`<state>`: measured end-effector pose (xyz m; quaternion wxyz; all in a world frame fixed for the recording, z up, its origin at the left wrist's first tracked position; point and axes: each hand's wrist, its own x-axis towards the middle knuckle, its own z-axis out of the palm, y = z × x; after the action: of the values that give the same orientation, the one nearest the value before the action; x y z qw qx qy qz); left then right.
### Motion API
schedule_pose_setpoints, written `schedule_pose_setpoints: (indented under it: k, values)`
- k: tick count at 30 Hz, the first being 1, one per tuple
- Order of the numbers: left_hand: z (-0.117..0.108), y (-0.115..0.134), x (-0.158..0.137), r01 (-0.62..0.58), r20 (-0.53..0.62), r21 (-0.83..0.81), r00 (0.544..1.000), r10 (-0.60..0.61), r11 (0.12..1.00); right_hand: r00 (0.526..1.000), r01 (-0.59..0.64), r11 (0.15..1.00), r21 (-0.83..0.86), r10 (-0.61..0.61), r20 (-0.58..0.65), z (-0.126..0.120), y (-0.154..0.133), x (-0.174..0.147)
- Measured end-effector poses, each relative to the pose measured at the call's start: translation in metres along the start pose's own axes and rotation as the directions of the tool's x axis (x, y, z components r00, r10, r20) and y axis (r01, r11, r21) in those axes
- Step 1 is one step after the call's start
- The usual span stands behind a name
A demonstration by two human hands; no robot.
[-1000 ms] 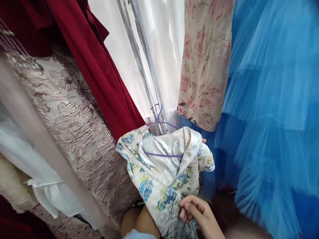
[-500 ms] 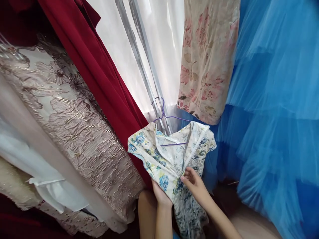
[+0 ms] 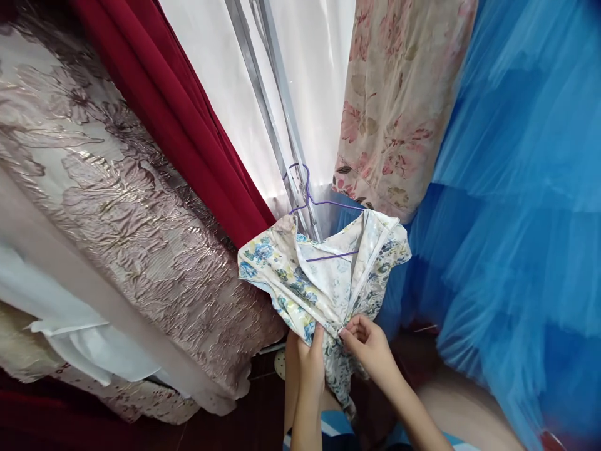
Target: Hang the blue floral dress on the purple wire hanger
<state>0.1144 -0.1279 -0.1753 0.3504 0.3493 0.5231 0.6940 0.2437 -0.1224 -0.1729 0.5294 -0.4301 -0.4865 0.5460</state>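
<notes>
Our left hand (image 3: 310,360) grips the side of a blue-flowered garment (image 3: 288,282), thumb on the front, its fingers hidden behind the cloth. Just beside it, our right hand (image 3: 370,347) pinches the cloth at the bottom of the V-shaped opening, thumb and forefinger brought together; we cannot tell whether a zip pull is between them. The hands are near each other but not clasped. The garment spreads in front of and above them on a purple hanger (image 3: 308,199), whose lower bar crosses the opening. Beyond the hands, the hanger's hook overlaps slanting metal poles (image 3: 284,94) before a white curtain (image 3: 216,56). To the left of our hands hang red fabric (image 3: 188,119) and a textured pink cloth (image 3: 154,207); ahead and to the right, a pink-flowered garment (image 3: 394,125); farther right, layered blue tulle (image 3: 516,188).
</notes>
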Motion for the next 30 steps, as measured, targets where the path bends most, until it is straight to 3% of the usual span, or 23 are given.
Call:
schedule_pose_setpoints:
  k: [5, 13, 15, 17, 18, 20, 21, 24, 26, 30]
  values:
    - [0.010, 0.010, -0.010, 0.085, 0.064, -0.003, 0.994, -0.084, 0.996, 0.999, 0.023, 0.995, -0.097, -0.025, -0.029, -0.011, -0.017, -0.006]
    - [0.007, 0.006, -0.009, 0.132, 0.006, -0.065, 0.991, -0.132, 0.989, 0.998, 0.044, 0.997, -0.069, -0.040, 0.051, -0.015, -0.037, -0.012]
    - [0.004, 0.009, -0.007, -0.017, -0.128, -0.046, 0.992, 0.011, 0.999, 0.999, 0.047, 0.996, -0.080, -0.044, 0.029, -0.015, -0.037, -0.012]
    - [0.000, 0.017, -0.007, -0.253, -0.255, 0.090, 0.929, 0.268, 0.963, 0.999, 0.035, 0.996, -0.084, -0.033, 0.030, -0.016, -0.038, -0.012]
    - [-0.002, 0.021, -0.008, -0.354, -0.248, 0.192, 0.885, 0.394, 0.915, 0.999, 0.030, 0.996, -0.082, -0.027, 0.038, -0.016, -0.040, -0.013]
    - [-0.005, 0.031, -0.012, -0.491, -0.072, 0.354, 0.834, 0.547, 0.796, 0.998, 0.030, 0.997, -0.075, -0.025, 0.058, -0.016, -0.043, -0.014]
    - [-0.005, 0.036, -0.015, -0.525, 0.060, 0.391, 0.834, 0.548, 0.756, 0.998, 0.033, 0.997, -0.070, -0.028, 0.064, -0.016, -0.045, -0.014]
    - [0.001, 0.046, -0.027, -0.488, 0.368, 0.376, 0.859, 0.356, 0.787, 0.998, 0.035, 0.997, -0.063, -0.032, 0.050, -0.016, -0.050, -0.017]
    - [0.009, 0.048, -0.034, -0.403, 0.431, 0.338, 0.870, 0.240, 0.851, 0.999, 0.034, 0.997, -0.063, -0.033, 0.022, -0.018, -0.052, -0.018]
    - [0.021, 0.044, -0.041, -0.357, 0.473, 0.334, 0.864, 0.172, 0.872, 0.999, 0.034, 0.997, -0.071, -0.032, 0.030, -0.025, -0.054, -0.019]
